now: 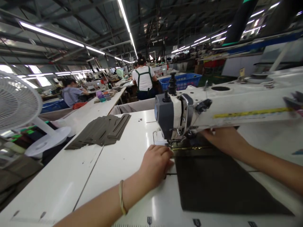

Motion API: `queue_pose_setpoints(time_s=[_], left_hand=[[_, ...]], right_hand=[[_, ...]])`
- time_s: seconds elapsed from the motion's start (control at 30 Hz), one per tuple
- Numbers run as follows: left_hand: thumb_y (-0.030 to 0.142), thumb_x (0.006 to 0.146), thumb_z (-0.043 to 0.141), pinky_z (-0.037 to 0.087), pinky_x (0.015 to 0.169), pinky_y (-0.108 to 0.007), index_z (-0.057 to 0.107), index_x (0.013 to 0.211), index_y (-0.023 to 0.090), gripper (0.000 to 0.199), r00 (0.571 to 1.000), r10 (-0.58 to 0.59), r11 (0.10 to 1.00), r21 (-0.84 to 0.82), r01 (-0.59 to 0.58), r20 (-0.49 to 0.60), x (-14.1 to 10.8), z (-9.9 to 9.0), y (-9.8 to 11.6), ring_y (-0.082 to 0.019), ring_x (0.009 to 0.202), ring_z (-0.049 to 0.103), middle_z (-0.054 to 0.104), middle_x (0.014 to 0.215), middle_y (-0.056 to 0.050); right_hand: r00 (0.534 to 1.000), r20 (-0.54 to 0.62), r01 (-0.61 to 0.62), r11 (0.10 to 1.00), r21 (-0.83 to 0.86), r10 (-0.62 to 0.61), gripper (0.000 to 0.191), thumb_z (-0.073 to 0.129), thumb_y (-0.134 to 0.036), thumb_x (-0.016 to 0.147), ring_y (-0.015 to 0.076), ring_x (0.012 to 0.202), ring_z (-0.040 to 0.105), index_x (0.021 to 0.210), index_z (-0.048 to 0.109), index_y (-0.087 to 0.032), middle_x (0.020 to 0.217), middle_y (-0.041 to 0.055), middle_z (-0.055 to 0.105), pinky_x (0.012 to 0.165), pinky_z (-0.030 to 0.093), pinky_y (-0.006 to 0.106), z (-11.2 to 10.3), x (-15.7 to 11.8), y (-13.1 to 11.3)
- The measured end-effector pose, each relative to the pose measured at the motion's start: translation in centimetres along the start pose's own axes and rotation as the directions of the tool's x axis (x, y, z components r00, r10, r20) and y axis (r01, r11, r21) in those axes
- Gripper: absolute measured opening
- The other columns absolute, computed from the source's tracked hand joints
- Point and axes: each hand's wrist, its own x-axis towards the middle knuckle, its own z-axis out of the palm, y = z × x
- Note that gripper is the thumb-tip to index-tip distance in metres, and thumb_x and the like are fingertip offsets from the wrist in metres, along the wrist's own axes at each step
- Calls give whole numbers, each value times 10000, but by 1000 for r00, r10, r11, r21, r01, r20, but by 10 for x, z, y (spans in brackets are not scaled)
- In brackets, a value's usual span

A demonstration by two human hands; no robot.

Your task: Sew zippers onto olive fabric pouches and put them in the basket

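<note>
A white and grey sewing machine [175, 116] stands over the white table. Under its needle area lies a dark fabric panel [213, 186] with a shiny gold zipper-like strip [194, 148] along its far edge. My left hand [157, 164] rests at the panel's left edge beside the presser foot, fingers curled together; what they hold, if anything, is hidden. Beneath the machine arm, my right hand [220, 140] reaches onto the panel's far side, its fingertips partly hidden by the machine and blurred. A fanned pile of dark grey pieces [99, 130] lies left of the machine.
At the left stands a white fan [47, 135]. Ahead, a person in a white top [144, 78] sits beside a blue basket [189, 80]; another in a striped top [71, 94] works at the left. A long table [94, 110] runs forward, bearing small coloured items.
</note>
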Motion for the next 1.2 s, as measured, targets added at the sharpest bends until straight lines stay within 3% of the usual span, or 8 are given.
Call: queue_pose_setpoints(time_s=[0.1, 0.17, 0.27, 0.37, 0.6, 0.7, 0.83, 1.2], left_hand=[[185, 886, 496, 400, 918, -355, 625, 940, 159, 142, 997, 59, 997, 39, -61, 50, 6, 3, -13, -180, 930, 617, 679, 976, -55], [162, 886, 484, 410, 883, -334, 640, 887, 164, 156, 998, -35, 999, 27, 34, 50, 12, 4, -13, -164, 835, 634, 696, 896, -37], [148, 852, 529, 437, 772, -304, 660, 823, 177, 137, 971, -239, 971, -12, 240, 27, 19, 2, -9, -169, 740, 632, 703, 787, -10], [130, 836, 549, 427, 767, -310, 664, 814, 182, 128, 960, -281, 959, -41, 280, 3, 19, 2, -7, -170, 736, 625, 700, 764, 3], [177, 856, 561, 341, 907, -385, 641, 839, 183, 82, 996, -68, 995, 69, 72, -59, 5, 9, -1, -170, 873, 584, 660, 929, -22], [143, 846, 558, 338, 916, -389, 622, 837, 177, 73, 999, -25, 988, 153, 31, -39, 4, 10, 2, -169, 842, 572, 644, 894, -22], [129, 839, 558, 356, 903, -392, 605, 820, 164, 61, 998, 6, 974, 225, 7, -58, 6, 12, 2, -178, 818, 564, 628, 847, -26], [154, 856, 530, 415, 814, -371, 608, 800, 154, 95, 998, 32, 954, 299, -13, -60, 9, 17, 4, -197, 789, 543, 602, 806, -53]], right_hand=[[975, 140, 158, 983, 93, -170, 325, 392, -358, 912, 161, 649, 577, 707, 584, -195, 702, 39, 606, 630, 467, 292, -7, -33, -32], [941, 214, 244, 964, 106, -262, 292, 374, -297, 918, 180, 726, 601, 832, 625, -175, 790, 66, 641, 656, 474, 300, -4, -47, -51], [924, 304, 241, 970, 11, -233, 302, 403, -270, 902, 219, 780, 627, 1064, 602, -111, 905, 117, 667, 663, 488, 332, 10, -47, -64], [910, 363, 227, 973, -31, -200, 307, 438, -268, 890, 219, 742, 641, 1096, 594, -103, 887, 117, 679, 644, 486, 328, 23, -39, -66], [920, 141, 374, 927, -30, -367, 220, 455, -216, 885, 160, 572, 572, 859, 663, -150, 667, 32, 629, 536, 431, 294, 16, -44, -71], [922, 27, 386, 915, -116, -385, 236, 445, -201, 885, 208, 727, 598, 924, 659, -111, 812, 94, 663, 644, 470, 353, 15, -42, -70], [939, 86, 336, 942, -22, -333, 290, 430, -170, 869, 243, 1016, 565, 1068, 607, -54, 1116, 150, 623, 875, 465, 403, 26, -41, -62], [929, 156, 331, 942, 48, -335, 312, 439, -164, 846, 244, 1013, 580, 1097, 585, -50, 1123, 161, 619, 891, 480, 420, 31, -40, -56]])
